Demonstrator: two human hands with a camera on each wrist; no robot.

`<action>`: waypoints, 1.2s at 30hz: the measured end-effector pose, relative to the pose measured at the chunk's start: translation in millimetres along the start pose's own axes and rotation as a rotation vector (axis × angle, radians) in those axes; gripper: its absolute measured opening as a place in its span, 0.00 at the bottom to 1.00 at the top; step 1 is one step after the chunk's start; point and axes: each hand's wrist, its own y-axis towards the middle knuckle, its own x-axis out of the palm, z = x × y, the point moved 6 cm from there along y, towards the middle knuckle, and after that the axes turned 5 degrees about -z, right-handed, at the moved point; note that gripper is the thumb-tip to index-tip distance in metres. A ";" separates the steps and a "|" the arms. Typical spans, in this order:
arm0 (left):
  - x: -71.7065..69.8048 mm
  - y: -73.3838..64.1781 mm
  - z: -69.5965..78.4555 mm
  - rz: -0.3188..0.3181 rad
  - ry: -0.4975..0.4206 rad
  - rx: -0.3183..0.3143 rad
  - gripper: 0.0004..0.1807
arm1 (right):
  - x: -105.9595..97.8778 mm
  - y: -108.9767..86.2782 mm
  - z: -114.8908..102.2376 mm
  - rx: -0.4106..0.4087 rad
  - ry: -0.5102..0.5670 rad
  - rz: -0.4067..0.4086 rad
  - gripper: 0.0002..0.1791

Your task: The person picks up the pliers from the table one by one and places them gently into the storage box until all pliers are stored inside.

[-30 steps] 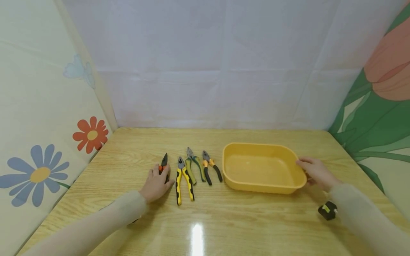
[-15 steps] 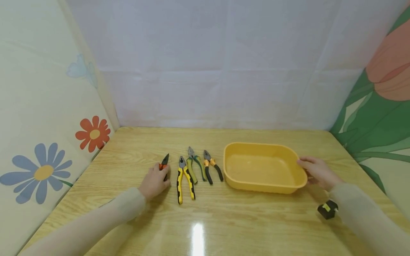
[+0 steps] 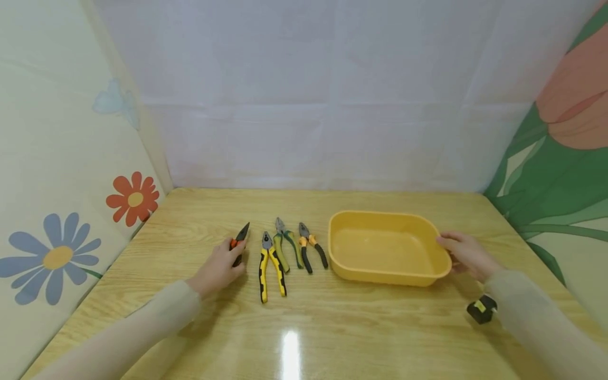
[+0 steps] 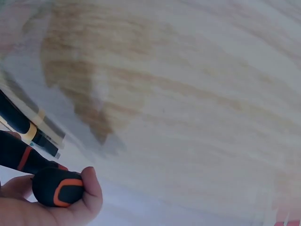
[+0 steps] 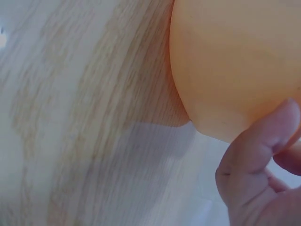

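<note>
My left hand (image 3: 216, 268) grips long-nose pliers (image 3: 243, 231) by their black and orange handles; the dark pointed nose sticks out past the fingers, angled up and right. In the left wrist view the thumb and fingers curl round those handles (image 4: 61, 187). To its right lie yellow-and-black pliers (image 3: 266, 241), green-handled pliers (image 3: 280, 226) and pliers with black and orange handles (image 3: 304, 231). My right hand (image 3: 467, 254) holds the right end of a yellow plastic basin (image 3: 387, 275). In the right wrist view its thumb (image 5: 277, 127) lies against the basin's outer wall.
The wooden tabletop (image 3: 361, 332) ends at a white cloth backdrop (image 3: 323, 148). A small black object with a yellow label (image 3: 482, 309) is beside the right sleeve. Printed flower panels (image 3: 57, 158) stand at both sides.
My left fingers, spread over the long-nose pliers earlier, now curl round them. Hand and pliers have shifted slightly left, the nose tilting more to the right. The right hand stays at the basin.
</note>
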 end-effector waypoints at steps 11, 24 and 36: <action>-18.8 -13.3 19.4 0.108 0.072 0.176 0.29 | -0.6 2.3 1.4 0.006 0.015 -0.002 0.37; -23.1 -16.6 44.5 0.093 0.089 0.307 0.31 | -0.3 3.8 -1.3 0.021 0.030 -0.016 0.35; -22.4 -15.7 62.7 0.003 0.053 0.359 0.31 | 0.0 4.6 -2.8 0.018 0.018 -0.020 0.34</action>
